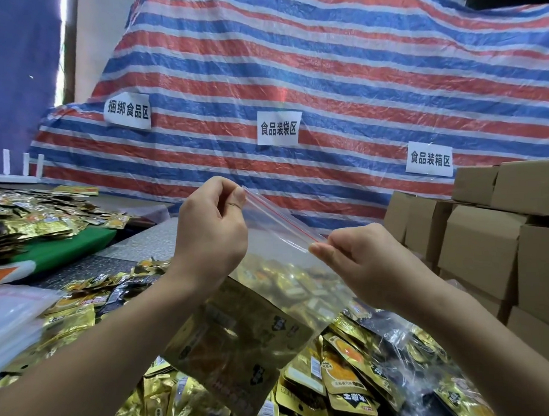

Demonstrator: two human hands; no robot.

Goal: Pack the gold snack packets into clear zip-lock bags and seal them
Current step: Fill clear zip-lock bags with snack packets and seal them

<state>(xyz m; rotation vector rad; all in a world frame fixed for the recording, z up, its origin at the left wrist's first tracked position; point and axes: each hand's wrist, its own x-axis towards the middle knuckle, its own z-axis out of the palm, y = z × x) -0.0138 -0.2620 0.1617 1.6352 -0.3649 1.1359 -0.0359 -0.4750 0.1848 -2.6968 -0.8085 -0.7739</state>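
Observation:
I hold a clear zip-lock bag (274, 254) up above the table, tilted down to the right, with a red line along its zip strip. Gold snack packets (240, 340) fill its lower part. My left hand (212, 227) pinches the upper left end of the strip. My right hand (358, 257) pinches the strip at its lower right end. Loose gold snack packets (342, 375) lie heaped on the table beneath the bag.
A second heap of gold packets (33, 215) covers the far left, partly on a green board (69, 247). Empty clear bags (11, 317) are stacked at the left edge. Cardboard boxes (484, 233) are piled on the right. A striped tarp (302, 84) with paper labels hangs behind.

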